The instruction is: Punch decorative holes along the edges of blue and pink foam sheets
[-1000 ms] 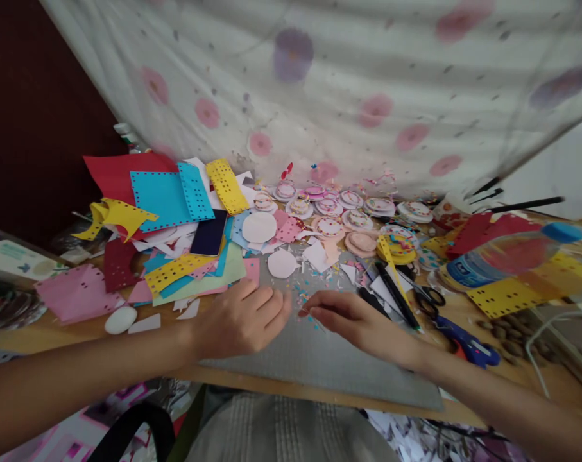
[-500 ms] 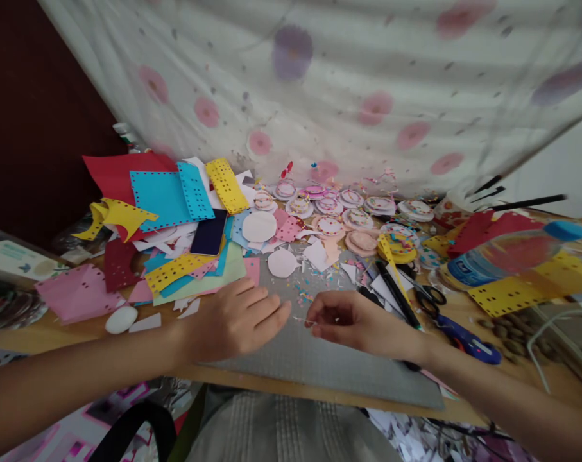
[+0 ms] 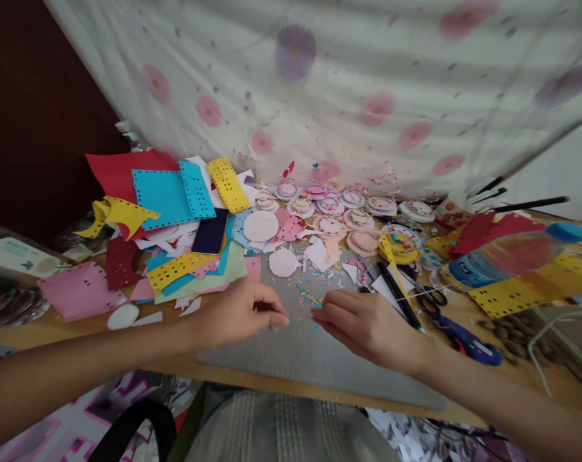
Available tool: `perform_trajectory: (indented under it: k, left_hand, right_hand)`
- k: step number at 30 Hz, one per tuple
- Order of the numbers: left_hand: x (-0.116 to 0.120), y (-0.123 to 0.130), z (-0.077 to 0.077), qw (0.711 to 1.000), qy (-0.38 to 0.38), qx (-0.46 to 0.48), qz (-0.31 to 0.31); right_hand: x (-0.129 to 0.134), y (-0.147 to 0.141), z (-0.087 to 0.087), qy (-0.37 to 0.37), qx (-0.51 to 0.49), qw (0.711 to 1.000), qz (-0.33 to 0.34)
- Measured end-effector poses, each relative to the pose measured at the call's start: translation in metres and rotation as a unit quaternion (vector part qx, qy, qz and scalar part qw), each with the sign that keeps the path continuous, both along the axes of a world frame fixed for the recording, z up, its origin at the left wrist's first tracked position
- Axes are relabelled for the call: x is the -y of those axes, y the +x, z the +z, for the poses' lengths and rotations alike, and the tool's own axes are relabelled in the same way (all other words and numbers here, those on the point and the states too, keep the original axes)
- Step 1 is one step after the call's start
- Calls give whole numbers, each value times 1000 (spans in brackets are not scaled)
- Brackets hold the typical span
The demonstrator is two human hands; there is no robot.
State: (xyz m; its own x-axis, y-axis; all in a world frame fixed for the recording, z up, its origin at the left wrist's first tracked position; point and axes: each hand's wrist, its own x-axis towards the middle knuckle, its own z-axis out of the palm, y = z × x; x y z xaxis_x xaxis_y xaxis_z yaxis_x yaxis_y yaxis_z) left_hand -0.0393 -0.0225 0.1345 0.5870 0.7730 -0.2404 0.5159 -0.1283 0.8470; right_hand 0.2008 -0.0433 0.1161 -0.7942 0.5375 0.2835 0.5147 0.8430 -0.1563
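Above the grey cutting mat, my left hand has its fingers curled, with thumb and fingertips close together; what they pinch, if anything, is too small to make out. My right hand is a short gap to the right, its fingers also pressed together around something I cannot make out. A thin white strip extends to the right behind the right hand. Tiny coloured paper scraps lie just beyond both hands. Two white paper discs, one larger and one smaller, lie farther back.
Coloured paper sheets and a dark phone lie at left. Several decorated paper discs line the back. At right are black-handled scissors, a blue tool and a blue-capped bottle.
My left hand has gone from flat, palm-down fingers to a curled pinch. My right hand has turned over, its fingers now together and pointing left. The white strip now shows at right.
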Motion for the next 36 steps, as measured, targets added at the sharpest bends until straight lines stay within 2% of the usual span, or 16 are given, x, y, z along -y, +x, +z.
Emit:
perform_trajectory:
  k: [2, 4, 5, 7, 9, 11, 16, 18, 20, 22, 23, 26, 29, 33, 35, 36]
  left_hand:
    - [-4, -1, 3, 986, -162, 28, -4]
    - [-7, -3, 5, 950, -304, 65, -9]
    - [-8, -4, 4, 932, -352, 87, -5]
    - [-9, -6, 3, 915, -379, 142, 3]
    - [-10, -8, 2, 925, -333, 182, -1]
    - [-9, -9, 2, 951, -256, 176, -16]
    - [-8, -9, 5, 996, -6, 85, -7]
    - [-8, -9, 5, 987, 140, 78, -13]
    - [-7, -10, 3, 959, 268, 84, -28]
    - [-7, -11, 1, 939, 331, 88, -30]
    - [-7, -11, 0, 940, 331, 81, -22]
    - [-6, -9, -1, 971, 231, 49, 29]
    - [-5, -5, 1, 993, 78, 34, 77]
    - [-5, -1, 3, 990, -88, 61, 90]
    - [-5, 0, 1, 975, -179, 87, 102]
    - [-4, 1, 0, 962, -230, 100, 111]
  right_hand:
    - [0, 1, 1, 81, 12, 996, 28]
    - [0, 1, 1, 118, 7, 992, 40]
    - [0, 1, 1, 110, -4, 993, 31]
    - [-2, 2, 1, 24, -42, 999, -17]
    - [-5, 2, 2, -123, -92, 985, -77]
    - [-7, 2, 4, -260, -128, 951, -111]
    - [-11, -3, 8, -467, -174, 860, -110]
    - [-12, -6, 7, -532, -193, 818, -100]
    - [-12, -9, 5, -578, -207, 783, -97]
    - [-11, -10, 3, -596, -213, 768, -100]
    - [-11, -10, 2, -595, -215, 768, -103]
    - [-8, -9, 0, -555, -216, 796, -109]
    - [-5, -7, -2, -446, -178, 869, -123]
    - [0, -3, -2, -178, -88, 974, -110]
    - [1, 1, -2, 4, -43, 996, -75]
    - [1, 3, -1, 95, -24, 994, -51]
